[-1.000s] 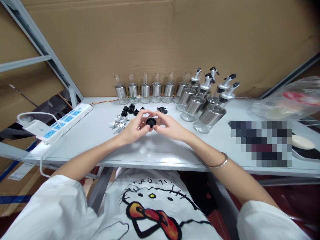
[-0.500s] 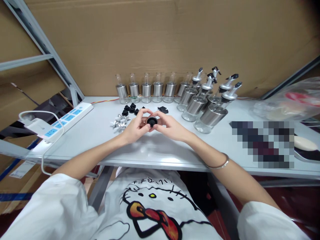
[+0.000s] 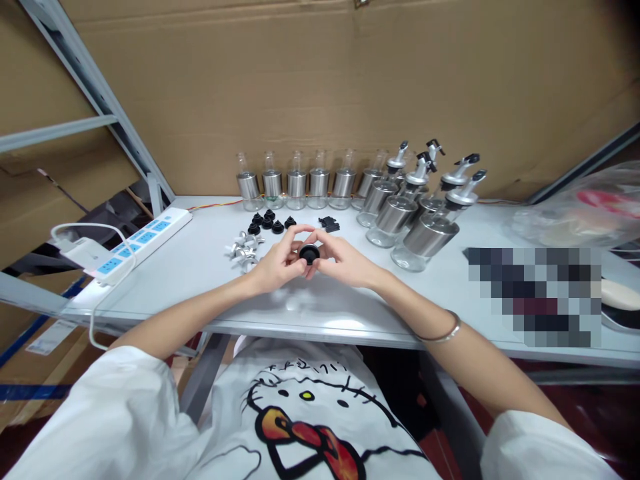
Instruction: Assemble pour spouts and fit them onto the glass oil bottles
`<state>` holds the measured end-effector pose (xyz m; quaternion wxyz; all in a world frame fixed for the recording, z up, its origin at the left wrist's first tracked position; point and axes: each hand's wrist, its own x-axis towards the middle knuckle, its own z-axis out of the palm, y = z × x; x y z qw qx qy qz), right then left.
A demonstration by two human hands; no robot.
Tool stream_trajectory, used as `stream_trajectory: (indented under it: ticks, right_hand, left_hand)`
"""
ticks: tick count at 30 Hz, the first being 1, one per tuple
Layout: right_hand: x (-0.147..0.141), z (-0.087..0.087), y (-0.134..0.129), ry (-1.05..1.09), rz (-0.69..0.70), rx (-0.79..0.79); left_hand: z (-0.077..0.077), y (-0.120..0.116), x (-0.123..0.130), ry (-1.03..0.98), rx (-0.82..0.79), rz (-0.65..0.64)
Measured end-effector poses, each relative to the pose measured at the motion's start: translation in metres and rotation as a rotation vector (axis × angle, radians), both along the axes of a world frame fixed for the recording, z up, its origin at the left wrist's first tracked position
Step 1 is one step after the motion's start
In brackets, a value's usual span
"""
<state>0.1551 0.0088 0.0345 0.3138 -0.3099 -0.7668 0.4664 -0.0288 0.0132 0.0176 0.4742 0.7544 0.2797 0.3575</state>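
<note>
Between my two hands is a bottle pourer top, its round black stopper turned toward me and a silvery rim around it. My left hand grips it from the left with thumb and fingers. From the right, my right hand pinches the same piece. Just beyond my left hand lie several black stoppers in a cluster. Several silver-and-white spout pieces are heaped left of that hand. Small black clips lie in a pile behind my right hand.
Along the cardboard wall stands a row of steel-sleeved glass bottles without tops. Several bottles with pourers stand at right. A white power strip lies at left. A plastic bag and a blurred-out patch are far right.
The view has shifted slightly, so everything sits a little lower and further right. Both hands keep their hold on the pourer top, with the black stopper still facing me.
</note>
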Motion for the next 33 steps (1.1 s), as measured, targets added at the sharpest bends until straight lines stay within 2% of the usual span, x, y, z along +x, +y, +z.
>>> stream_trajectory:
  ticks: [3, 10, 18, 33]
  right_hand:
    - [-0.001, 0.0009, -0.0011, 0.025, 0.017, -0.052]
    - [-0.0022, 0.0035, -0.0046, -0.007, -0.005, -0.016]
    - [-0.0027, 0.0023, -0.0057, -0.085, -0.013, -0.004]
    - [-0.0009, -0.0025, -0.0005, -0.045, -0.021, -0.048]
  left_hand:
    - [0.0014, -0.0006, -0.0002, 0.013, -0.013, -0.02]
    - [0.0039, -0.0008, -0.0012, 0.033, 0.042, 0.002]
    - [0.0046, 0.0015, -0.0022, 0.037, 0.006, -0.004]
    - [-0.0016, 0.0008, -0.0028, 0.072, 0.136, 0.026]
